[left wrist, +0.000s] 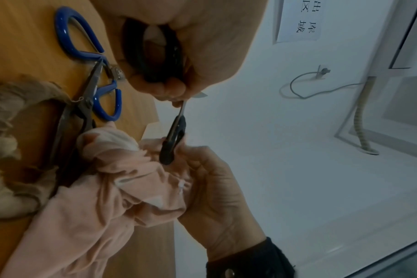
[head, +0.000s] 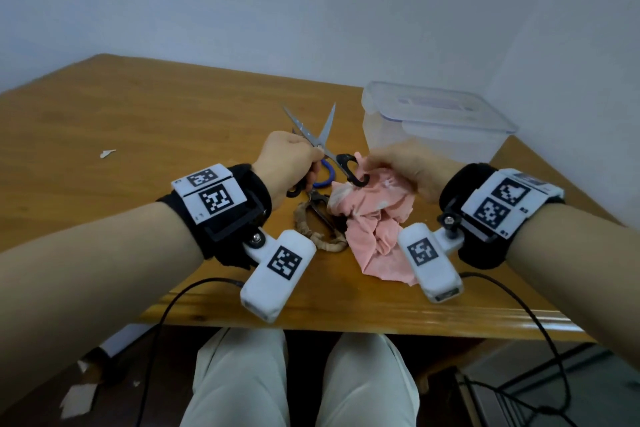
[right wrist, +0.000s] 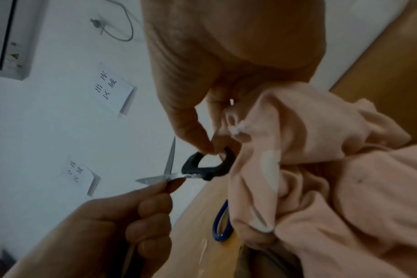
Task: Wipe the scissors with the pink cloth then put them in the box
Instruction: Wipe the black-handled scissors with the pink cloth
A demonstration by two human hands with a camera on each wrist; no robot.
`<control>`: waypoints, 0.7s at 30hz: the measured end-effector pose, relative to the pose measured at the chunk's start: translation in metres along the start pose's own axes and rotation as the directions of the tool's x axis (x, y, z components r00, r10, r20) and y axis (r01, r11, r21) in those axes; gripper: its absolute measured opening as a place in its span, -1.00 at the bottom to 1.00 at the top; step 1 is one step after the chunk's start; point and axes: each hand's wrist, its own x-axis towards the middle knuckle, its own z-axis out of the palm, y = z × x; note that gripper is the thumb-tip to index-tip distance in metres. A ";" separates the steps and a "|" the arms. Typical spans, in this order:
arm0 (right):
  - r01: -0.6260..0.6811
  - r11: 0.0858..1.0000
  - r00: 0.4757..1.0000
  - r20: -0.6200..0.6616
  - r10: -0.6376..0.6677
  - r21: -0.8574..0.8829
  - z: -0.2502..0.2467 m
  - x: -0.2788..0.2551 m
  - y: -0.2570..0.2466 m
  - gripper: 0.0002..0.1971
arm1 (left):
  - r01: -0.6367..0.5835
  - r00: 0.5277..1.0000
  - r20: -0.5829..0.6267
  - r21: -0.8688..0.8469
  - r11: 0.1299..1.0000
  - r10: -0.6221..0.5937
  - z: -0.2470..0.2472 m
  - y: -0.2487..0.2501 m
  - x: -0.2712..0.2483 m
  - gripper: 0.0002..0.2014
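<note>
The black-handled scissors (head: 313, 139) are held above the wooden table (head: 138, 135) with their blades spread wide, tips pointing away from me. My left hand (head: 292, 161) grips one black handle loop and pinches the blade near the pivot (left wrist: 181, 105). My right hand (head: 408, 166) bunches the pink cloth (head: 374, 218) and pinches it against the other black handle loop (right wrist: 207, 167). The rest of the cloth (left wrist: 107, 206) hangs down onto the table. The clear plastic box (head: 433, 128) stands behind my right hand, its lid resting on top.
Blue-handled scissors (head: 327, 173) lie on the table under my hands. An old pair with beige-wrapped handles (head: 320, 229) lies next to the cloth. A white paper scrap (head: 107, 153) sits at the left. Wrist cables hang over the near table edge (head: 346, 319).
</note>
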 end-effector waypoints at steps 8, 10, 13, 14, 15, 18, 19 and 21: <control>0.127 0.992 0.988 -0.092 -0.125 0.014 0.001 0.008 0.002 -0.80 | 0.009 1.000 0.024 -0.016 1.000 -0.009 0.000 -0.001 -0.002 -0.82; 0.134 0.991 0.983 -0.126 -0.134 -0.015 -0.002 0.008 0.000 -0.82 | -0.004 1.000 0.007 -0.021 1.000 0.004 -0.001 -0.002 -0.001 -0.84; 0.173 0.985 0.964 -0.211 -0.164 0.024 -0.007 0.009 -0.003 -0.89 | -0.020 0.999 -0.043 -0.024 1.000 0.019 -0.005 -0.004 0.002 -0.79; 0.182 0.982 0.961 -0.221 -0.165 0.059 -0.008 0.010 -0.004 -0.88 | -0.022 0.999 -0.049 -0.018 1.000 0.021 -0.006 -0.004 0.003 -0.76; 0.188 0.978 0.964 -0.209 -0.165 0.091 -0.008 0.009 -0.005 -0.87 | -0.021 0.999 -0.044 -0.015 1.000 0.020 -0.006 -0.004 0.004 -0.75; 0.178 0.963 0.983 -0.073 -0.167 0.200 -0.003 0.005 -0.009 -0.91 | -0.002 1.000 0.012 -0.026 1.000 0.003 -0.002 -0.001 0.005 -0.75; 0.174 0.958 0.985 -0.021 -0.174 0.228 0.001 0.003 -0.010 -0.91 | -0.004 0.999 0.049 -0.027 1.000 0.005 0.000 0.001 0.004 -0.73; 0.163 0.945 0.979 0.070 -0.190 0.285 0.008 -0.001 -0.013 -0.91 | -0.028 0.990 0.134 -0.041 0.999 0.033 0.006 0.003 0.002 -0.70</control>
